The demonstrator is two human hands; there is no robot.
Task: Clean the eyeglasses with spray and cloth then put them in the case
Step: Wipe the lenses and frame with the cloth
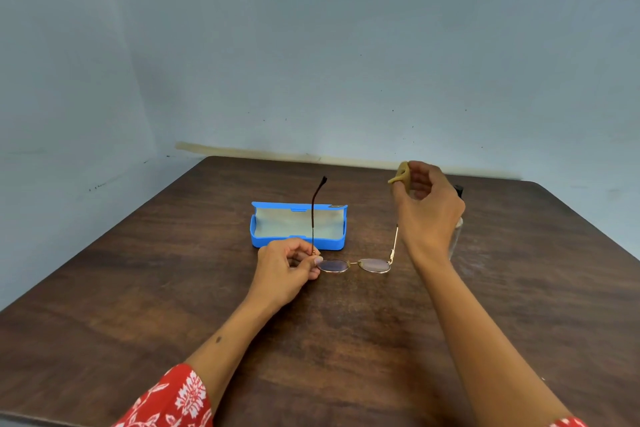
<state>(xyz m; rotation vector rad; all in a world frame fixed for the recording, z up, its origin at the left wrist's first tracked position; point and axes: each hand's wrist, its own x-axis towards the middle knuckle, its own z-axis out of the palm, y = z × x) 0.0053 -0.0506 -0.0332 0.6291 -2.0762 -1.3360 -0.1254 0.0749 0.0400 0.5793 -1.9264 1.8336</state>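
- While the left hand (289, 267) pinches the eyeglasses (353, 265) at the hinge beside the left lens, thumb and fingers pressed together on the metal, the frame sits low over the counter (173, 288); whether the lenses touch the wood, cannot tell.
- Eyeglasses: thin gold-coloured frame, two oval lenses facing up toward the camera, both arms unfolded and pointing away from the person. Left arm has a dark tip that stands out against the wall above the case. Right arm runs up toward the right hand and its end is hidden behind it.
- Right hand (426, 208): raised above the counter at the far end of the right arm of the glasses, fingers curled, thumb and forefinger pinching a small yellow cloth (401, 173). Cloth is folded or bunched and sticks out to the left of the fingers.
- Case (298, 225): blue, hard shell, lid open and tipped back, pale lining visible, nothing inside. It rests on the counter just beyond the left hand and behind the left arm of the glasses.
- Spray bottle (458, 218): clear body, dark cap, standing upright on the counter behind the right hand, mostly hidden by it.
- Counter: dark brown wood grain, set into a corner of pale blue walls.
- Left sleeve (173, 399): red with white floral print, at lower edge of view.
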